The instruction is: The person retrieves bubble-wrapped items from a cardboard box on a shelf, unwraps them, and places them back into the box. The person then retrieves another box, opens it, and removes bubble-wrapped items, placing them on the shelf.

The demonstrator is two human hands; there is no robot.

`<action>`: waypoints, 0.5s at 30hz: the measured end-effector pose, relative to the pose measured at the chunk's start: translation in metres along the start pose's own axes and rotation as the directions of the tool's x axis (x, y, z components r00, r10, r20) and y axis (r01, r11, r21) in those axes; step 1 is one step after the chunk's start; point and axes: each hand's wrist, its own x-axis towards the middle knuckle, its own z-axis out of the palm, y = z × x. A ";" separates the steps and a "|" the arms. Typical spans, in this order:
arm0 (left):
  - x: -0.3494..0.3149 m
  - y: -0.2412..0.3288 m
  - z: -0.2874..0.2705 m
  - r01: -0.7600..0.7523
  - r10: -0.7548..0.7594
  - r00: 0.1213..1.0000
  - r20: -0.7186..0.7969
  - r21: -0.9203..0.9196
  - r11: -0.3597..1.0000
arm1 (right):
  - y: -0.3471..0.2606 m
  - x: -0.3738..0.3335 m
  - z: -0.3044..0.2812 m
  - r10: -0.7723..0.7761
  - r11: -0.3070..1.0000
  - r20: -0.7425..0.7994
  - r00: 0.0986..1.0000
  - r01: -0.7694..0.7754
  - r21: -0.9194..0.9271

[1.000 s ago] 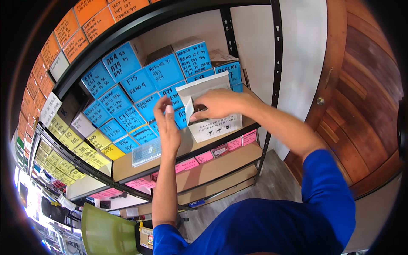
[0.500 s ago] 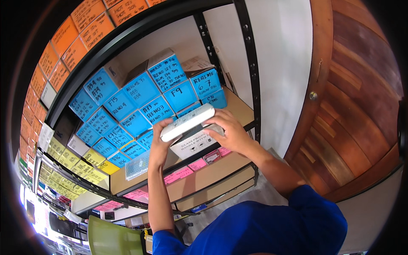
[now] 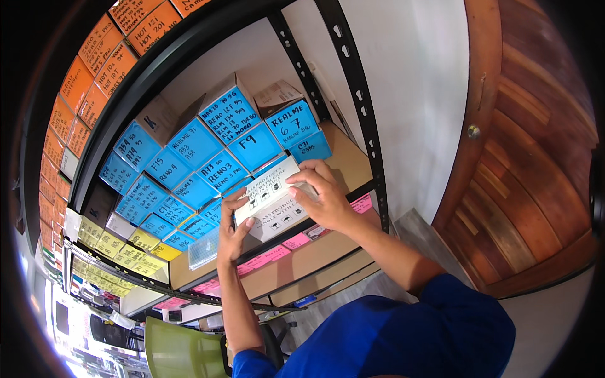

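Observation:
Between both hands is a slim white cardboard box [image 3: 268,187] with black print and symbols on its visible face. It sits directly above a similar white carton [image 3: 277,217] near the shelf's front edge; whether they touch is unclear. My left hand [image 3: 234,223] grips its left end, thumb in front and fingers behind. My right hand [image 3: 322,198] closes on its right end, with fingers along the top and thumb at the front. Behind stand stacked boxes with blue labels [image 3: 249,149], marked by hand in black. A sheet of bubble wrap [image 3: 203,250] lies left of my left hand.
Black metal shelving posts [image 3: 353,75] frame the right side. Boxes with orange labels [image 3: 97,75] fill the upper left, and yellow-labelled ones [image 3: 120,242] sit lower left. Pink-labelled boxes [image 3: 268,257] line the shelf below. A green chair [image 3: 183,349] stands lower left; a wooden door [image 3: 535,157] is right.
The slim white box has come down toward the carton beneath and tipped, so its printed face now shows. Both hands moved with it, and the view has shifted slightly.

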 end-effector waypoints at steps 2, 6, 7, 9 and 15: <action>-0.002 0.003 0.000 0.010 -0.010 0.999 0.038 -0.015 1.000 | -0.004 -0.004 0.002 -0.044 0.997 -0.013 0.999 0.043 -0.068; -0.013 0.005 0.008 0.001 0.008 0.998 -0.064 0.134 0.991 | -0.005 -0.008 -0.001 -0.068 0.993 0.016 0.998 0.069 -0.097; -0.013 0.005 0.012 0.012 -0.001 0.995 -0.101 0.104 0.995 | -0.003 -0.009 -0.003 -0.054 0.992 0.056 0.997 0.060 -0.115; -0.016 0.007 0.021 0.035 -0.030 0.986 -0.166 0.031 0.999 | 0.000 -0.005 -0.006 0.010 0.997 0.113 0.993 -0.002 -0.073; -0.028 0.058 0.045 -0.097 -0.016 0.890 -0.455 -0.224 0.970 | -0.010 -0.014 -0.009 0.280 0.798 0.299 0.912 -0.395 0.455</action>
